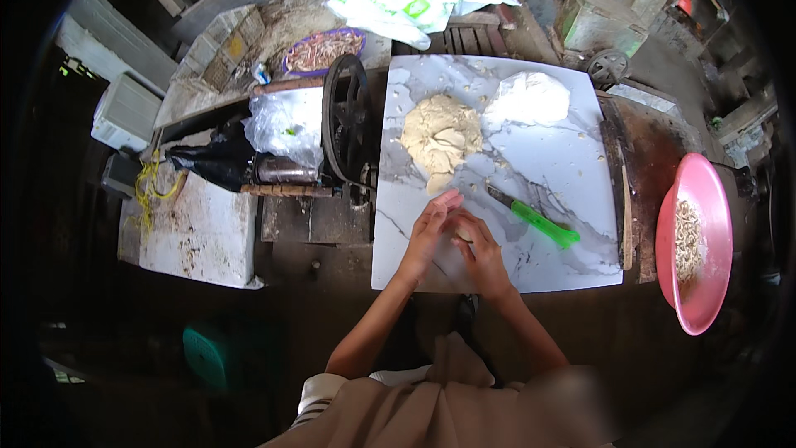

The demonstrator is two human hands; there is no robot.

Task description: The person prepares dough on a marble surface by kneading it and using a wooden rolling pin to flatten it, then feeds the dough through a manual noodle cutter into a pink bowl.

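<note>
Both my hands meet over the near edge of a white marble-patterned board [564,274]. My left hand [427,234] is cupped, its fingers stretched out and its palm partly showing. Curled against a small pale piece of dough [463,235] is my right hand [485,259]; the fingers hide most of the piece. Just beyond them lies a large, rough lump of beige dough [439,137], with a small bit at its near end. A knife with a bright green handle [543,224] rests to the right of my hands, blade toward the dough. Farther back sits a white, powdery-looking mound [528,99].
A pink basin [696,249] with pale strips stands at the right. Left of the board is a machine with a dark wheel [347,120] and a plastic bag [286,129]. Behind are a purple-rimmed basket [323,51] and a white-green sack [414,0]. A green stool [206,357] stands lower left.
</note>
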